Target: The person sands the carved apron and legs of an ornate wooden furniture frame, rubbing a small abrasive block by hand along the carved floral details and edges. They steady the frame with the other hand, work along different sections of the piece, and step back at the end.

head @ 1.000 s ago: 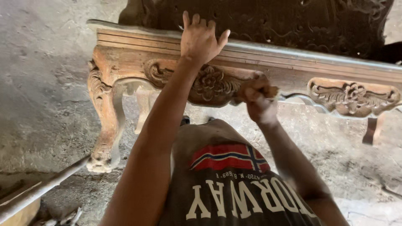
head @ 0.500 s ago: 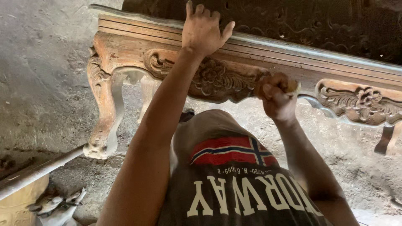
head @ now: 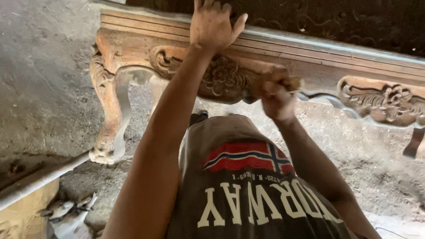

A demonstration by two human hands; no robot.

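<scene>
A carved wooden furniture frame (head: 146, 42) with floral relief and a curved leg (head: 108, 110) stands on the dusty floor in front of me. My left hand (head: 214, 24) rests flat on its top rail, fingers spread. My right hand (head: 274, 90) is closed around a small piece of sandpaper (head: 293, 83) and presses it against the lower edge of the apron beside the central carved flower (head: 226, 77). What exactly the hand holds is blurred.
A second carved panel (head: 385, 99) sits on the apron to the right. A dark patterned surface (head: 336, 22) lies behind the rail. A metal bar (head: 40, 179) runs across the lower left, with scraps (head: 66, 212) beneath it.
My right hand has slid to the right along the apron's lower edge. The left hand has stayed on the rail while my view shifted slightly downward and left.
</scene>
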